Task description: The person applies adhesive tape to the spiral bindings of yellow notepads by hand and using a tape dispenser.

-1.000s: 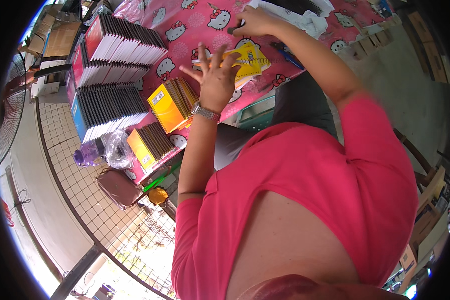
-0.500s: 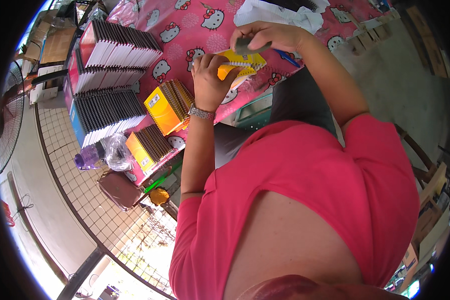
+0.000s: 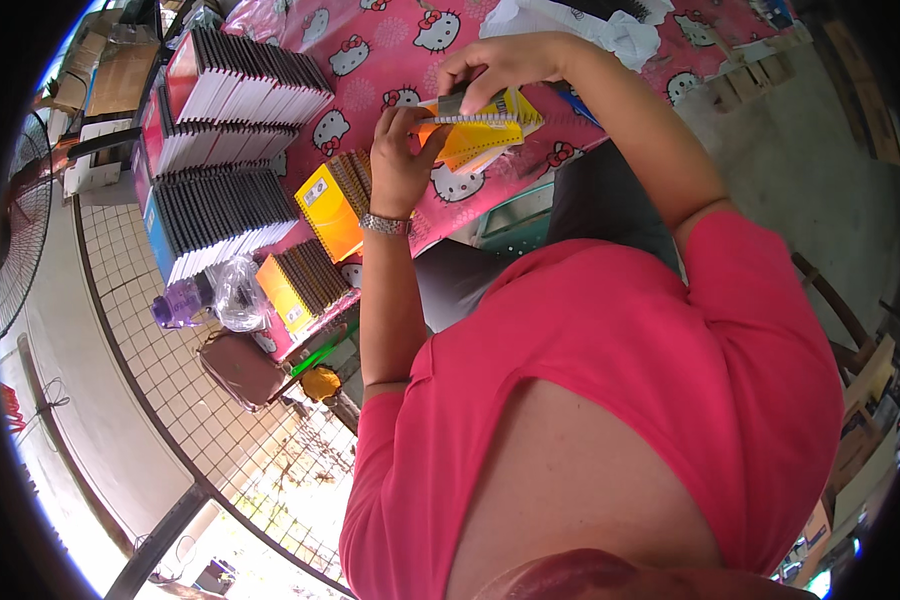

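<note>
My left hand (image 3: 400, 158) pinches the left end of a yellow spiral notebook (image 3: 480, 138) at the table's near edge, its wire binding upward. Bent over from the far side, my right hand (image 3: 505, 72) grips a small dark grey flat piece (image 3: 452, 104). That piece rests at the notebook's binding, close to my left fingertips; its exact kind is not clear. Part of the coil at the right end sticks out past the covers. Beside my left wrist stands a row of yellow-orange spiral notebooks (image 3: 328, 212).
Tall stacks of black-bound spiral notebooks (image 3: 225, 215) line the left, with a smaller notebook pile (image 3: 295, 290) nearer me. A purple bottle (image 3: 178, 306), clear plastic bag (image 3: 238, 295) and brown pouch (image 3: 240, 372) sit at that edge. White crumpled sheets (image 3: 570, 30) lie at the far side.
My right hand has come down and left, bringing the dark grey piece from above the notebook to its binding. My left hand keeps its hold.
</note>
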The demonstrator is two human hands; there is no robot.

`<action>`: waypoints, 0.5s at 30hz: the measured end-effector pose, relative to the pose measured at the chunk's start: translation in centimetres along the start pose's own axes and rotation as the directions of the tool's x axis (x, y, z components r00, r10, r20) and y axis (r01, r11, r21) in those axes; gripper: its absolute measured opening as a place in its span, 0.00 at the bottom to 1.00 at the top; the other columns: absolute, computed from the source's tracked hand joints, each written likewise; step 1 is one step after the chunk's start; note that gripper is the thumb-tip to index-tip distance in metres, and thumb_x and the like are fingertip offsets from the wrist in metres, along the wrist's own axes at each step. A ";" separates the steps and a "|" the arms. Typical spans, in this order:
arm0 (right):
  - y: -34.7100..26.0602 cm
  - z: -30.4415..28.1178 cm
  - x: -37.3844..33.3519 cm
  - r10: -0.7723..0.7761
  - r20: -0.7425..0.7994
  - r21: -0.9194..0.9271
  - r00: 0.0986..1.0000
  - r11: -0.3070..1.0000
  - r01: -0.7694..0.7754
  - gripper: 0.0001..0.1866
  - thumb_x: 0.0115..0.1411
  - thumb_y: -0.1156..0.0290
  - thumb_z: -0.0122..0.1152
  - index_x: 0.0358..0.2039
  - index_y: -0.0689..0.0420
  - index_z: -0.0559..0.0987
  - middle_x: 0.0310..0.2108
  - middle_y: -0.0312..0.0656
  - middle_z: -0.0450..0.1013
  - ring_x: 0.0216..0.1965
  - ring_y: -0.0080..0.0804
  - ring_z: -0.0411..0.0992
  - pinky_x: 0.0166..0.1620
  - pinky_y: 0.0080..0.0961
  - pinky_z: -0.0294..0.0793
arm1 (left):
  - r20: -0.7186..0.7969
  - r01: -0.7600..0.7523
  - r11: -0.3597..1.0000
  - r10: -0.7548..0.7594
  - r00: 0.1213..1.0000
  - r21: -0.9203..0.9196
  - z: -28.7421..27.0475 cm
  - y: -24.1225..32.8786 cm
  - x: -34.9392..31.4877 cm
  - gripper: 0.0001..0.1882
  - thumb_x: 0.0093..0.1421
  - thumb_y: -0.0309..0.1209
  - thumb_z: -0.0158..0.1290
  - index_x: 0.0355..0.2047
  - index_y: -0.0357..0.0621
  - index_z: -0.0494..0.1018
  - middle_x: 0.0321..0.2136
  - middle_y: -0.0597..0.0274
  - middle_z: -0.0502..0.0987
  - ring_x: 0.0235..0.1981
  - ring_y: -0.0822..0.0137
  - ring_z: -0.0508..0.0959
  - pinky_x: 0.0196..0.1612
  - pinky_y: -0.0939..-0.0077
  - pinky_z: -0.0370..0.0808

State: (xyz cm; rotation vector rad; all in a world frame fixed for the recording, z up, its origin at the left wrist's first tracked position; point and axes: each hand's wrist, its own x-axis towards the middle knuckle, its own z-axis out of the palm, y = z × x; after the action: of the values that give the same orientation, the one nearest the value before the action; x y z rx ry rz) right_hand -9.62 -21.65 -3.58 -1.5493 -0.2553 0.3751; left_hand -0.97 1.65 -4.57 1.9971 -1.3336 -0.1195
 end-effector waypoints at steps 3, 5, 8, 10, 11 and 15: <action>-0.4 0.3 0.1 0.088 -0.051 0.075 0.995 0.994 -0.084 0.21 0.48 0.62 0.65 0.43 0.57 0.79 0.42 0.36 0.73 0.43 0.23 0.70 0.48 0.20 0.67 | 0.061 0.080 0.991 -0.074 0.995 -0.103 -0.3 0.0 0.1 0.14 0.53 0.28 0.64 0.37 0.38 0.73 0.35 0.56 0.76 0.32 0.58 0.78 0.33 0.67 0.76; -0.9 0.7 0.1 0.032 -0.039 0.027 0.999 0.999 -0.031 0.21 0.49 0.63 0.65 0.43 0.57 0.79 0.40 0.36 0.73 0.42 0.23 0.70 0.47 0.20 0.68 | 0.084 0.113 0.980 -0.100 0.991 -0.165 -0.3 -0.3 -0.1 0.13 0.53 0.26 0.63 0.38 0.37 0.73 0.36 0.55 0.77 0.32 0.60 0.80 0.32 0.71 0.78; -0.9 0.8 0.6 0.064 -0.079 -0.091 0.995 0.993 -0.071 0.23 0.47 0.61 0.66 0.44 0.57 0.79 0.37 0.34 0.74 0.40 0.21 0.70 0.46 0.18 0.67 | 0.093 0.093 0.970 -0.074 0.993 -0.223 -0.4 -0.5 0.3 0.13 0.54 0.24 0.62 0.38 0.36 0.72 0.35 0.54 0.77 0.32 0.62 0.82 0.33 0.74 0.80; -1.0 0.9 0.6 -0.051 0.003 0.208 0.999 0.977 0.050 0.24 0.46 0.59 0.67 0.44 0.57 0.79 0.37 0.34 0.74 0.40 0.20 0.71 0.46 0.18 0.68 | 0.097 0.134 0.962 -0.114 0.989 -0.240 -0.4 -0.8 0.0 0.13 0.54 0.24 0.62 0.39 0.36 0.72 0.35 0.54 0.76 0.34 0.62 0.82 0.36 0.74 0.81; -1.1 0.9 0.7 -0.239 0.061 0.278 0.969 0.937 0.214 0.26 0.47 0.57 0.68 0.45 0.57 0.79 0.35 0.35 0.74 0.40 0.24 0.72 0.46 0.20 0.68 | 0.090 0.132 0.962 -0.113 0.990 -0.240 -0.3 -1.0 0.0 0.13 0.55 0.24 0.62 0.39 0.36 0.72 0.34 0.54 0.77 0.34 0.63 0.82 0.35 0.75 0.81; 1.0 -1.2 2.8 0.157 -0.379 -0.579 0.912 0.728 -0.366 0.31 0.48 0.51 0.69 0.50 0.55 0.77 0.48 0.46 0.72 0.50 0.39 0.71 0.54 0.29 0.68 | 0.094 0.214 0.926 -0.195 0.976 -0.311 0.0 -2.1 -0.1 0.12 0.57 0.23 0.60 0.40 0.35 0.72 0.33 0.56 0.79 0.33 0.68 0.82 0.35 0.77 0.79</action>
State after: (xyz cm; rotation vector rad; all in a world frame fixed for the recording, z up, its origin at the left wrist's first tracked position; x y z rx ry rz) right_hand -6.69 -21.74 -4.84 -2.3176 0.1104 0.2721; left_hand 0.62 2.12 -5.92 1.8583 -1.0599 -0.4690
